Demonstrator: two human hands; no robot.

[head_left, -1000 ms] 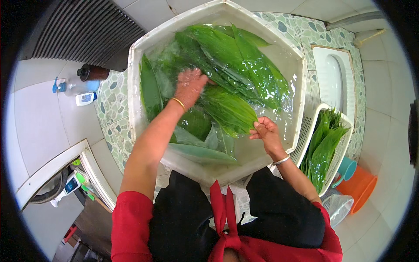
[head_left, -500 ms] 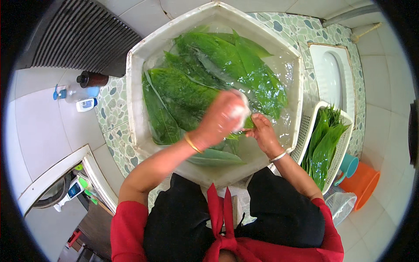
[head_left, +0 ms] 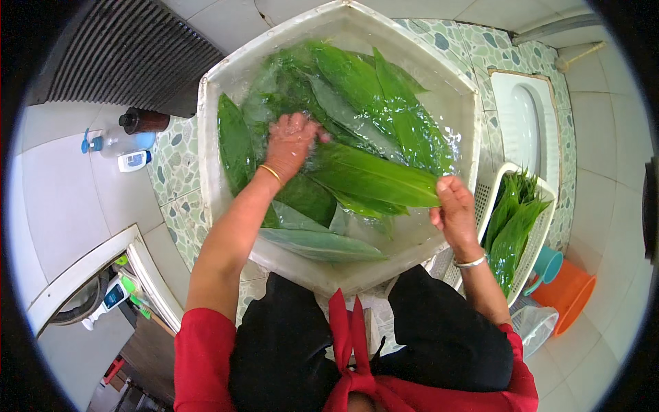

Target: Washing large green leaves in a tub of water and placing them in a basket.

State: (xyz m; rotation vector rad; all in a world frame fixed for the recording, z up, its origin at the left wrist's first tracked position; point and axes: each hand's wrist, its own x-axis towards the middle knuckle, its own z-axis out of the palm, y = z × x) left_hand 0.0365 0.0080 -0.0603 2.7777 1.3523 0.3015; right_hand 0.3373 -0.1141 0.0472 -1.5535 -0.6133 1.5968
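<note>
A large white tub (head_left: 213,147) of water holds many long green leaves. My right hand (head_left: 456,209), wearing a silver bangle, pinches the end of one broad leaf (head_left: 374,175) at the tub's right side. That leaf stretches left across the water toward my left hand (head_left: 292,144), which wears a gold bangle. The left hand is down among the wet leaves with its fingers curled. Its fingertips are partly under water and beneath the knuckles, so what they grip is hidden. Other leaves (head_left: 357,79) float behind, and a paler leaf (head_left: 322,245) lies along the near side.
Right of the tub, a white basket (head_left: 542,237) holds more leaves (head_left: 511,244). Beyond stand a teal mug (head_left: 547,264), an orange bucket (head_left: 573,292) and a squat toilet (head_left: 525,123). Bottles (head_left: 134,161) and a dark ridged panel (head_left: 134,55) are on the left.
My left hand has moved left and away from me, and the white cloth-like thing in it no longer shows. My right hand has moved right, drawing the leaf out lengthwise.
</note>
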